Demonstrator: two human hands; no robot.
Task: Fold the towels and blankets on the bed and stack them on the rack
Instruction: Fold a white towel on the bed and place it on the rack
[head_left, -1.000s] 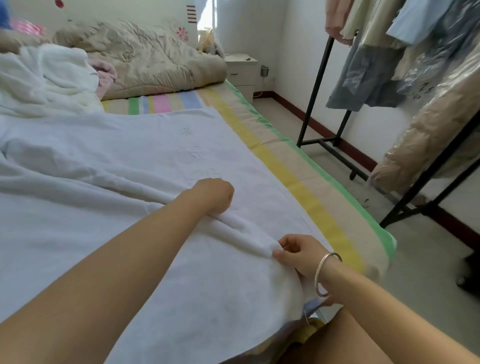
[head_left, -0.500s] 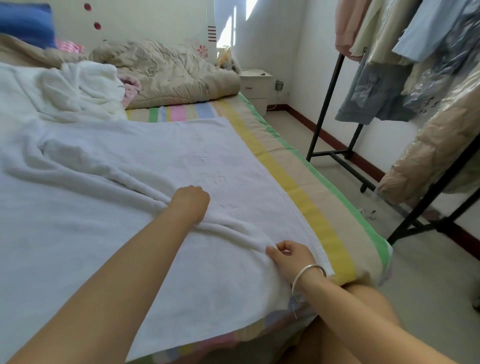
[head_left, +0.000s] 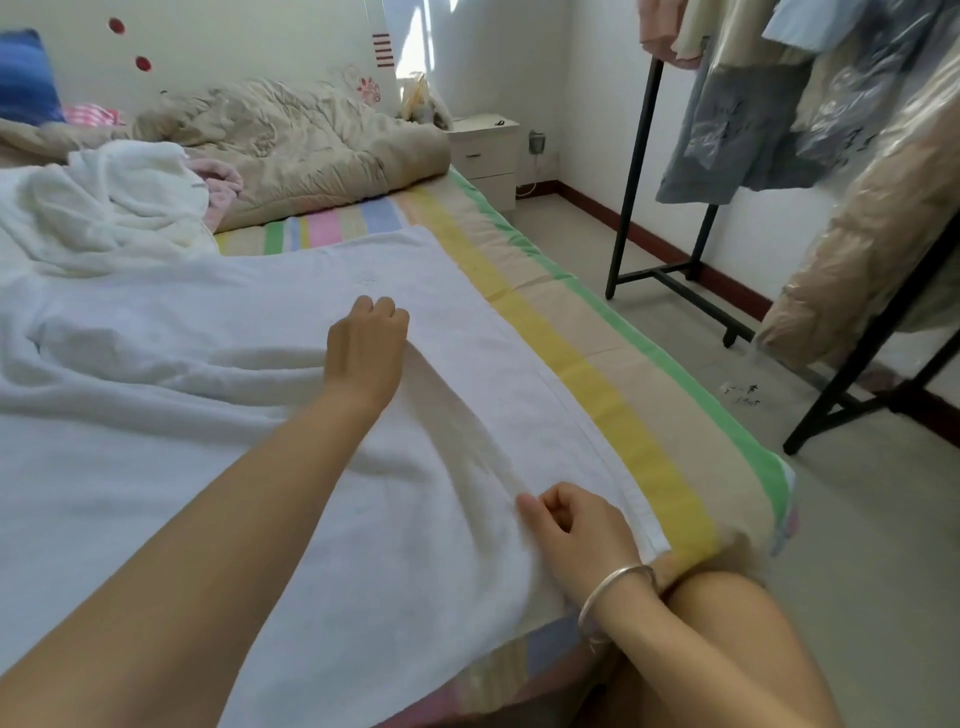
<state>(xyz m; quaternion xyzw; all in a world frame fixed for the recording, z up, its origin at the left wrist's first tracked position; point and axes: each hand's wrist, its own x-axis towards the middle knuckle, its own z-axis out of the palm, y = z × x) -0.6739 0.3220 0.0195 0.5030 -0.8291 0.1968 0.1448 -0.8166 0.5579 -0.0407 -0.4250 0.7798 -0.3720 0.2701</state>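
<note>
— Which piece is being folded?

— The big white towel (head_left: 208, 415). It lies spread over the bed (head_left: 597, 374) and fills the left and middle of the frame. Its right edge runs alongside the sheet's yellow stripe.

— And the hands?

— The right hand (head_left: 576, 525), low and right of centre, pinches the near end of a raised ridge in the cloth, thumb against curled fingers. The left hand (head_left: 366, 348) sits at the far end of that ridge, about mid-frame. Its knuckles are up and its fingers tucked under, so I cannot tell whether it grips the cloth or only presses on it.

— Why hold it like that?

— My guess is that a ridge drawn taut between two hands gives a straight crease. The strip to its right could then be carried over toward the left.

— What else is there?

— A crumpled towel (head_left: 104, 208) lies at upper left, in front of a beige quilt (head_left: 291, 140). The rack (head_left: 631, 171) stands on the floor at upper right, hung with clothes and well apart from the hands. Nothing folded shows on it.
</note>
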